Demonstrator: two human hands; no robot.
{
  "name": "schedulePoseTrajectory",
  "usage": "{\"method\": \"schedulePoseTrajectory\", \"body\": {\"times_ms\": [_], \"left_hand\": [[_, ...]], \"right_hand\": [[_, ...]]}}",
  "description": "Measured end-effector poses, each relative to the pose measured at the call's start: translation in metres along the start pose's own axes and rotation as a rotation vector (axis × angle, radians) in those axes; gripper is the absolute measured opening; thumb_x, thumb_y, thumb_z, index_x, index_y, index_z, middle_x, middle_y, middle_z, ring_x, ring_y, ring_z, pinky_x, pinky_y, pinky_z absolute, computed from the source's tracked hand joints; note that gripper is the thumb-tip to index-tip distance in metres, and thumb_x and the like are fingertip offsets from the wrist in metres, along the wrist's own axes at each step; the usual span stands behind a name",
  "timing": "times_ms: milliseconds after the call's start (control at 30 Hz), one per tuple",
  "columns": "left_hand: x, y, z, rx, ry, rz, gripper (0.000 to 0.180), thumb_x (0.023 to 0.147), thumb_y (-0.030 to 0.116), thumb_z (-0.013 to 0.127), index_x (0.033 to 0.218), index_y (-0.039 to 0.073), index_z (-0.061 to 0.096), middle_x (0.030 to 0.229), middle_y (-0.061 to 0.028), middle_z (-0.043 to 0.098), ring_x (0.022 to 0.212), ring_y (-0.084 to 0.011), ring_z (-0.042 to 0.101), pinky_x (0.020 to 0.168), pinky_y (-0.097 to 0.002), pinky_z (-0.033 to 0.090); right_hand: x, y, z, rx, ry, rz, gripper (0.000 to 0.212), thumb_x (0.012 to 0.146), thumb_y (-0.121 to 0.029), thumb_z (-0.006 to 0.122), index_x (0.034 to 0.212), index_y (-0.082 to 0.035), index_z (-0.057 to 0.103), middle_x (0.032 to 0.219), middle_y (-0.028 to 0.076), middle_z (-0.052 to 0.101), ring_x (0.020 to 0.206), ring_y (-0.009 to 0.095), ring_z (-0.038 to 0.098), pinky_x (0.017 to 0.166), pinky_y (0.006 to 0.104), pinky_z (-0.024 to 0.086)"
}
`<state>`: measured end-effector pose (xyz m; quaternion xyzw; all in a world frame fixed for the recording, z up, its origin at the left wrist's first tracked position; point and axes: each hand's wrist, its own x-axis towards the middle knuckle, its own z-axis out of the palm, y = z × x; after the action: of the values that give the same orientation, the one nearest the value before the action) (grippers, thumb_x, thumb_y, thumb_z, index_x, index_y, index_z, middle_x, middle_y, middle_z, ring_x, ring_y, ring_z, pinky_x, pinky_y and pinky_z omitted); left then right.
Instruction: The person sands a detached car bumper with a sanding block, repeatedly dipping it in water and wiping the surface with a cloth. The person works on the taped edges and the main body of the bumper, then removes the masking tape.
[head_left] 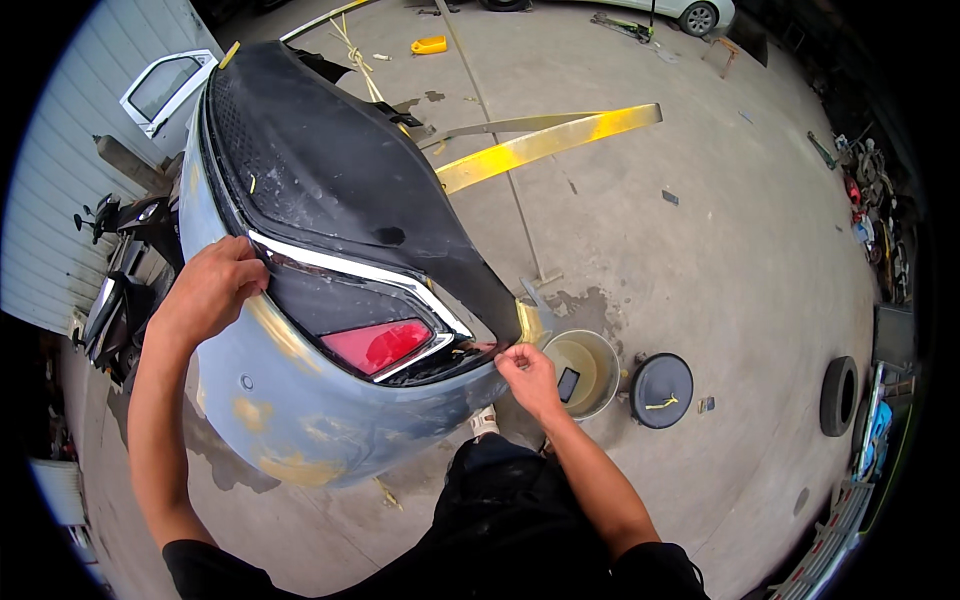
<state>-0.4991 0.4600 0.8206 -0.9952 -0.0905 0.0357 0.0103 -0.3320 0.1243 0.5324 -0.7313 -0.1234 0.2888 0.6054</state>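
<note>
In front of me stands a grey-primed car bumper (400, 415) with tan filler patches, its black textured panel (330, 160) facing up. A chrome trim strip (350, 266) bends around a red reflector (378, 346) set in a black insert. My left hand (212, 290) has its fingers closed at the panel edge by the strip's left end. At the opposite corner, beside the insert's right tip, my right hand (528, 378) is pinched at the bumper edge. Whatever either hand grips is too small or hidden to make out.
A bucket (612, 372) of cloudy water stands right of the bumper, beside a round black stool (662, 383). Yellow-marked stand bars (560, 145) jut out beyond the panel. Motorbikes (125, 285) are parked on the left; a tyre (838, 396) lies far right.
</note>
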Motion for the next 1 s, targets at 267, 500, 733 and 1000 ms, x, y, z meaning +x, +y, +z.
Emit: {"method": "schedulePoseTrajectory", "body": {"times_ms": [267,500,733,1000], "left_hand": [[0.001,-0.002,-0.001,-0.023,-0.010,0.009,0.005,0.078,0.001,0.070,0.081,0.005,0.068,0.086,-0.0082,0.059,0.092,-0.0286,0.059,0.080,-0.0400,0.049],[0.002,0.000,-0.001,-0.048,-0.005,0.008,0.005,0.078,0.001,0.070,0.081,0.005,0.068,0.085,-0.0079,0.059,0.091,-0.0287,0.059,0.080,-0.0401,0.049],[0.009,0.006,0.001,-0.017,0.014,0.035,0.006,0.077,0.000,0.069,0.078,0.004,0.066,0.083,-0.0090,0.057,0.089,-0.0301,0.058,0.078,-0.0408,0.049],[-0.003,-0.004,0.007,-0.079,0.050,-0.046,0.011,0.071,-0.007,0.067,0.076,0.002,0.062,0.082,-0.0116,0.056,0.086,-0.0329,0.057,0.075,-0.0413,0.047]], "right_hand": [[0.006,0.024,0.003,0.138,-0.016,0.063,0.018,0.087,-0.020,0.073,0.085,-0.003,0.067,0.075,-0.001,0.062,0.068,0.006,0.054,0.063,0.0244,0.046],[0.008,0.025,0.005,0.107,-0.007,0.089,0.019,0.087,-0.020,0.073,0.085,-0.003,0.066,0.072,-0.001,0.061,0.068,0.006,0.054,0.063,0.0249,0.046],[0.010,0.030,0.004,0.110,-0.001,0.043,0.022,0.086,-0.022,0.074,0.086,-0.002,0.067,0.075,0.001,0.065,0.070,0.008,0.058,0.067,0.0262,0.049],[0.008,0.011,0.014,0.056,0.069,0.032,0.016,0.084,-0.015,0.071,0.089,0.000,0.068,0.079,0.006,0.067,0.071,0.013,0.062,0.068,0.0293,0.051]]}}
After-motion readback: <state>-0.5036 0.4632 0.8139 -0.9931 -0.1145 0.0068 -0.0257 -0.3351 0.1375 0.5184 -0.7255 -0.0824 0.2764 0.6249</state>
